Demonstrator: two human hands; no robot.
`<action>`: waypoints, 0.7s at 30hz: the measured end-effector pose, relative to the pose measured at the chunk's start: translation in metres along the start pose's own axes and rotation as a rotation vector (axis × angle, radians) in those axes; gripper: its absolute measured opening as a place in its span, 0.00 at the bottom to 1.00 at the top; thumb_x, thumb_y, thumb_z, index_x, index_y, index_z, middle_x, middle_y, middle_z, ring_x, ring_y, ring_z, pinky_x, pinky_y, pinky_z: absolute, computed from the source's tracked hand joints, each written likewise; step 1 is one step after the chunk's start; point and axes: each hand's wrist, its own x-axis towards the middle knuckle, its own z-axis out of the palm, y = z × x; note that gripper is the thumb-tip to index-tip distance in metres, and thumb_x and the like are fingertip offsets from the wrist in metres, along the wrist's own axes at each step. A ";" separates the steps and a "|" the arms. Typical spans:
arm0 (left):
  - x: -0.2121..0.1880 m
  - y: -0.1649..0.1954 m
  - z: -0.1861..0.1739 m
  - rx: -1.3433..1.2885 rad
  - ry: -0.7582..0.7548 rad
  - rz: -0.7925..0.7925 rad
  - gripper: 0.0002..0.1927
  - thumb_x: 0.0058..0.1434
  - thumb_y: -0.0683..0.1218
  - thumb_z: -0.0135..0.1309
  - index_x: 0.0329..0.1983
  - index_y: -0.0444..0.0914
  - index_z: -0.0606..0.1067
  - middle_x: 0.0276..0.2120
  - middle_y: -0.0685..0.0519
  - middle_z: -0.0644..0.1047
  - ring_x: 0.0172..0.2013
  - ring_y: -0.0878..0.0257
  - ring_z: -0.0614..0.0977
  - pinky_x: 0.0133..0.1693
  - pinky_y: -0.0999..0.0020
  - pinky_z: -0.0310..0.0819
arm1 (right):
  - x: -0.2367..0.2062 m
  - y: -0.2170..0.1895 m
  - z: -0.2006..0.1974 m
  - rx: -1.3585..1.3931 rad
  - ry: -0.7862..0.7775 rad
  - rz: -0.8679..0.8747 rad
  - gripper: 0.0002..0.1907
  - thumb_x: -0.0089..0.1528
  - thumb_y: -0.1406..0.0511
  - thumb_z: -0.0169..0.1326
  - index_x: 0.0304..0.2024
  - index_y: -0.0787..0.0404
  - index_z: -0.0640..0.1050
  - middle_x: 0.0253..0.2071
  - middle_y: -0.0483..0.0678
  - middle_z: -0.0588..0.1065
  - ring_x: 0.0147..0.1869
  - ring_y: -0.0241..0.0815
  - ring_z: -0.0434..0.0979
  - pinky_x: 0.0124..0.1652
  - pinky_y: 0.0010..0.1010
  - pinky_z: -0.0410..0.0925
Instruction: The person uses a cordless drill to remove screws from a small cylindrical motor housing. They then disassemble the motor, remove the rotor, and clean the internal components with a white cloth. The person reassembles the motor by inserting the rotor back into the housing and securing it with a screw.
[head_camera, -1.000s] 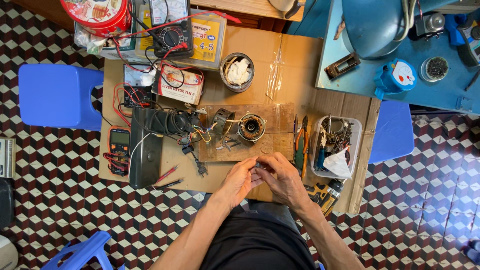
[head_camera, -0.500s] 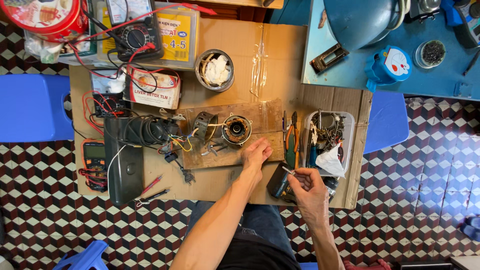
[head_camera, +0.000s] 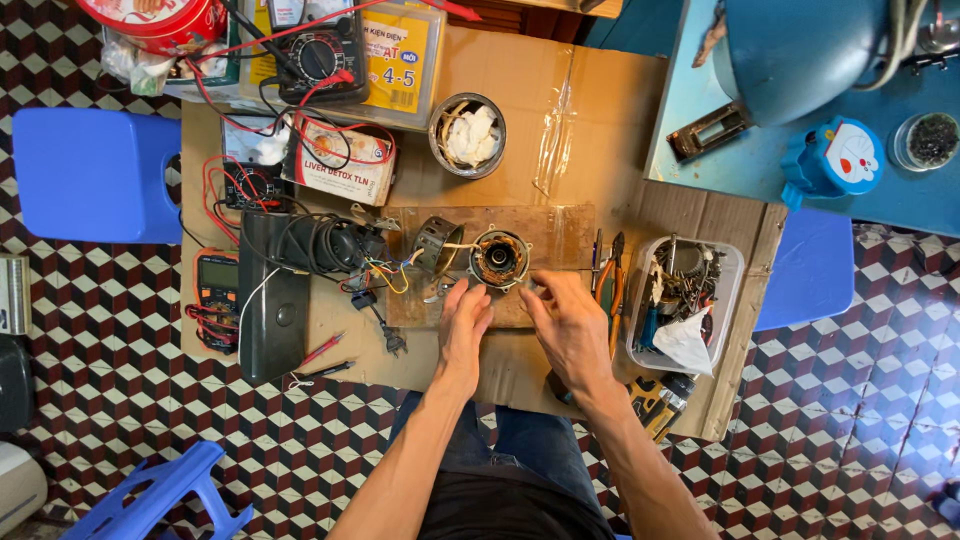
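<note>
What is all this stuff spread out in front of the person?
Motor core: one, rusty round, on the wooden board.
Metal housing: one, grey, left of the core, joined by wires.
Cardboard sheet: one, brown, under everything.
Tin of rags: one, above the board.
Multimeters: three, black, far left and top.
Clear tub: one, full of tools, right.
Pliers: a few, beside the tub.
Plastic stools: blue, around the cardboard.
Blue table: one, top right.
Left hand: open, just below the core.
Right hand: open, fingers near the board's edge.
</note>
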 end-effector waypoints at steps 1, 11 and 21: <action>0.007 0.003 0.000 -0.016 -0.026 -0.016 0.33 0.60 0.51 0.57 0.67 0.42 0.61 0.53 0.54 0.75 0.56 0.65 0.76 0.63 0.63 0.65 | 0.009 -0.002 0.006 -0.088 -0.005 -0.087 0.13 0.61 0.67 0.63 0.47 0.65 0.78 0.41 0.54 0.76 0.44 0.51 0.79 0.42 0.36 0.71; 0.035 0.017 -0.005 -0.009 -0.224 -0.049 0.24 0.59 0.47 0.55 0.60 0.45 0.70 0.47 0.59 0.75 0.49 0.69 0.75 0.56 0.66 0.69 | 0.039 0.009 0.050 -0.339 -0.091 -0.181 0.11 0.59 0.65 0.63 0.43 0.60 0.81 0.33 0.51 0.72 0.38 0.52 0.77 0.35 0.41 0.70; 0.040 0.020 -0.010 -0.016 -0.262 -0.065 0.26 0.61 0.45 0.54 0.64 0.44 0.68 0.45 0.57 0.75 0.49 0.68 0.75 0.57 0.67 0.70 | 0.052 0.024 0.076 -0.514 -0.144 -0.182 0.08 0.60 0.62 0.61 0.39 0.57 0.79 0.33 0.50 0.75 0.37 0.52 0.78 0.33 0.42 0.70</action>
